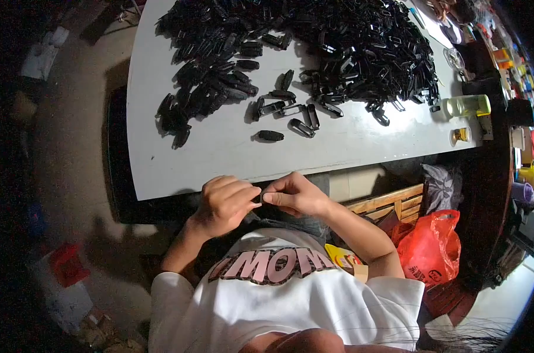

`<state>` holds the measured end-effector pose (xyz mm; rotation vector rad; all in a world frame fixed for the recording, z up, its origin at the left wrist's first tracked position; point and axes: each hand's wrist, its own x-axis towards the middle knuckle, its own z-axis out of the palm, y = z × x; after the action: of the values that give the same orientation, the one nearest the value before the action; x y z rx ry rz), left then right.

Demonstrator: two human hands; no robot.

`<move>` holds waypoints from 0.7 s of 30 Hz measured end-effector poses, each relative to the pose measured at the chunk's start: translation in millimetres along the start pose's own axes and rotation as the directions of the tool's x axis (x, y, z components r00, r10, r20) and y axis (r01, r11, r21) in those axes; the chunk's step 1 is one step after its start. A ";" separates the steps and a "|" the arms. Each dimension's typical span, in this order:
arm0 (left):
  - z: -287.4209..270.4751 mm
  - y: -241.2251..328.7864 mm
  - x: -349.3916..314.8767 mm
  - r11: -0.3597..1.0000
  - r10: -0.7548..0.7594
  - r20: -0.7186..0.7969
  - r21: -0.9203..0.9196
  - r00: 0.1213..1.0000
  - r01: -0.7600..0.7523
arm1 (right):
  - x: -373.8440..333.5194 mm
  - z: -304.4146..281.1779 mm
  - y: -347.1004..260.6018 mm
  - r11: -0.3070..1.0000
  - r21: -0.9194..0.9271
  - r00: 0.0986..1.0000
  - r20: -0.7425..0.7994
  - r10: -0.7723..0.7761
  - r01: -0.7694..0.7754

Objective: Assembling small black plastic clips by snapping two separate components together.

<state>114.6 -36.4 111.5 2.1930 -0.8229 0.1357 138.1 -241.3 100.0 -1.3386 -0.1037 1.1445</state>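
A: Item: small black plastic piece (260, 199), pinched between left hand (224, 203) and right hand (294, 194) just below the table edge (220, 176); judged light, stiff, smooth.

B: Grasp is best taken at both ends; long axis appears left–right, though mostly hidden by fingertips; similar pieces (314, 53) are heaped on the table.

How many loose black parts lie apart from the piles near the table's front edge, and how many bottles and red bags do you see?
Loose black parts in the front cluster: about 8, some overlap
Yellow-green bottle: 1
Red plastic bag: 1
Small part between the hands: 1
Total: about 11
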 end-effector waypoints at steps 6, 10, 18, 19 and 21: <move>33.4 -8.3 15.0 0.834 -0.219 -0.306 -0.551 0.927 0.015 | 13.6 13.7 14.5 0.851 0.366 0.921 -0.058 -0.384 0.378; 51.6 1.6 11.9 0.469 -0.435 -0.102 -0.874 0.895 0.129 | 9.2 11.3 25.0 0.818 0.476 0.945 -0.112 -0.307 0.322; 57.8 -13.0 20.0 0.421 -0.399 -0.105 -0.904 0.911 0.080 | 11.6 -17.7 16.5 0.893 -0.007 0.865 -0.245 -0.438 0.450; 56.1 -12.8 22.5 0.403 -0.450 -0.143 -0.913 0.882 0.058 | 13.7 -26.4 17.6 0.841 -0.257 0.809 -0.247 -0.533 0.476; 50.7 -24.1 26.7 0.476 -0.456 -0.241 -0.880 0.857 0.005 | 15.3 -37.9 3.1 0.684 -0.681 0.600 -0.440 -0.668 0.262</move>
<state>142.1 -73.9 70.2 1.1801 -0.1817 0.0592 168.3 -257.8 77.7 -2.0191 -0.2854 0.0718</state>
